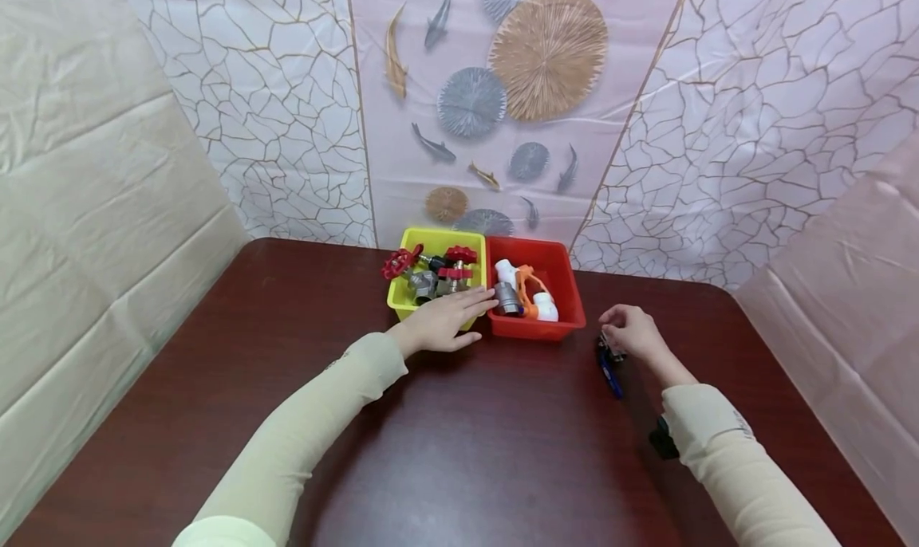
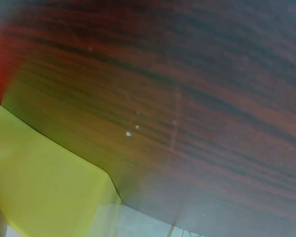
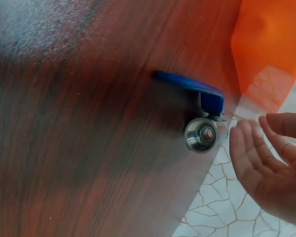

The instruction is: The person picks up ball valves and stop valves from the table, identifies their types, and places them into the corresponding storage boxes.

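In the head view my left hand [image 1: 447, 321] lies with straight fingers over the front right rim of the yellow bin [image 1: 399, 310], fingertips reaching the edge of the red bin [image 1: 532, 329]. My right hand [image 1: 637, 333] is right of the red bin, close over a ball valve [image 1: 608, 367] with a blue lever. The right wrist view shows the metal valve body [image 3: 201, 134] on the table, its open end toward the camera. Beside it are the loosely bent fingers [image 3: 251, 153], tips right at its edge, the thumb apart from the valve.
Inside the yellow bin are valves with red handwheels [image 1: 459, 254] and metal fittings. White pipe fittings [image 1: 546, 307], an orange piece [image 1: 526, 284] and a grey metal fitting [image 1: 506, 298] lie in the red bin. A small black object [image 1: 664, 440] sits by the right sleeve on the dark table [image 1: 459, 451].
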A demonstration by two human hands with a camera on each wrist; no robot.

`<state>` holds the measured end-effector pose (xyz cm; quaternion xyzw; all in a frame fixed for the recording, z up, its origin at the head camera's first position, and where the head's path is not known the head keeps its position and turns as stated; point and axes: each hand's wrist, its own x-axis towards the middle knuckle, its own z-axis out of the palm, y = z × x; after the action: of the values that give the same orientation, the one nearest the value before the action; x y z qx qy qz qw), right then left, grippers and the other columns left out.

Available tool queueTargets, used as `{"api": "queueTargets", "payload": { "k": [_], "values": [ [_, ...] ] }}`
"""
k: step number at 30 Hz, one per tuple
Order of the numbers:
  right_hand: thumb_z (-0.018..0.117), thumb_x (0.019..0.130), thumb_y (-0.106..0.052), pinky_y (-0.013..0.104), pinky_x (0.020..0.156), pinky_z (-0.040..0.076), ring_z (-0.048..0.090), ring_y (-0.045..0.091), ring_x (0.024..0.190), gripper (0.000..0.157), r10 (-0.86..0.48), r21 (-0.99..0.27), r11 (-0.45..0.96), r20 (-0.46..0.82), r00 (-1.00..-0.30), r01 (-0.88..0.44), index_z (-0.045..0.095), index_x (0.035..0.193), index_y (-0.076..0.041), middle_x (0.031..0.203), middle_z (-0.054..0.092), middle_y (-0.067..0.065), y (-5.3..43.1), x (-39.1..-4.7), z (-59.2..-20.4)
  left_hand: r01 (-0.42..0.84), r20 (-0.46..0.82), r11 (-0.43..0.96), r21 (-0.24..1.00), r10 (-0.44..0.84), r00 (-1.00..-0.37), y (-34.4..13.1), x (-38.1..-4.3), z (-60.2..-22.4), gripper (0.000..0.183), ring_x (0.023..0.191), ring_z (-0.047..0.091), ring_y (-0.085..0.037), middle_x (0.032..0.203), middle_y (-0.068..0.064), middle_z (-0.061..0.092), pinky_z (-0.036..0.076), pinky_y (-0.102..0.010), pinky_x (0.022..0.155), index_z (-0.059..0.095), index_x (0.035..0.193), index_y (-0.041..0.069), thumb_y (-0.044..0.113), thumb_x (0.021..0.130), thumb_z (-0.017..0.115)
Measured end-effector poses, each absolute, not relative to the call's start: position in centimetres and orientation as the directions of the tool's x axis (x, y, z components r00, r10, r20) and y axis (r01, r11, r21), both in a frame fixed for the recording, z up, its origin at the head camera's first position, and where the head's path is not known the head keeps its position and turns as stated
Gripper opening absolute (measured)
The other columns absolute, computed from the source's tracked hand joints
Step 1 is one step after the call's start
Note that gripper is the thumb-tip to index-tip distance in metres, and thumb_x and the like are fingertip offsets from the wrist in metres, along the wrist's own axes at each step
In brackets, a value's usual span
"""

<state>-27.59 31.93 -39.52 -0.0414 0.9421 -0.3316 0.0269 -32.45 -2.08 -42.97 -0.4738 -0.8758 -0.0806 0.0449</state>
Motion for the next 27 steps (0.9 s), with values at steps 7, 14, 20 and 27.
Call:
{"api": "queueTargets", "payload": {
  "k": [7,14,20,27],
  "values": [
    [0.055,0.088,-0.007,0.040,0.062,0.048,0.059,0.028,0.069,0.022,-0.021,-0.436,0.900,0.031,-0.999,-0.032,0.059,0.103,0.009,0.093,0.062,0.026,31.4,-27.6,-39.7,0.831,0.158,0.544,0.112,0.816,-0.556,-1.9,-32.7,-42.9,0.061,0.145,0.021,-0.022,0.156,-0.006,0.026,0.024,-0.039,0.117,0.032,0.148,0.013,0.036,0.094,0.053],
    [0.055,0.087,-0.007,0.048,0.073,0.049,0.059,0.035,0.079,0.029,-0.013,-0.332,0.943,-0.036,-0.999,0.000,0.056,0.108,0.013,0.102,0.061,0.030,31.1,-28.2,-39.8,0.830,0.159,0.548,0.100,0.815,-0.557,-1.9,-32.7,-42.9,0.061,0.145,0.021,-0.021,0.156,-0.005,0.026,0.025,-0.038,0.116,0.032,0.148,0.014,0.037,0.095,0.051],
    [0.050,0.089,-0.006,0.042,0.062,0.051,0.059,0.034,0.078,0.031,-0.037,-0.329,0.944,-0.151,-0.988,0.015,0.054,0.112,0.014,0.102,0.060,0.031,31.3,-28.6,-39.6,0.823,0.157,0.557,0.108,0.808,-0.568,-1.9,-32.7,-42.9,0.062,0.145,0.021,-0.020,0.156,-0.005,0.026,0.024,-0.038,0.117,0.032,0.148,0.015,0.037,0.094,0.052],
    [0.043,0.092,-0.004,0.037,0.055,0.055,0.057,0.030,0.078,0.034,-0.121,-0.389,0.921,-0.274,-0.954,-0.006,0.047,0.121,0.014,0.103,0.059,0.029,31.7,-28.9,-39.8,0.818,0.151,0.564,0.110,0.804,-0.575,-1.9,-32.6,-43.1,0.062,0.145,0.022,-0.020,0.156,-0.004,0.026,0.024,-0.038,0.117,0.032,0.148,0.015,0.037,0.094,0.053]
  ]
}}
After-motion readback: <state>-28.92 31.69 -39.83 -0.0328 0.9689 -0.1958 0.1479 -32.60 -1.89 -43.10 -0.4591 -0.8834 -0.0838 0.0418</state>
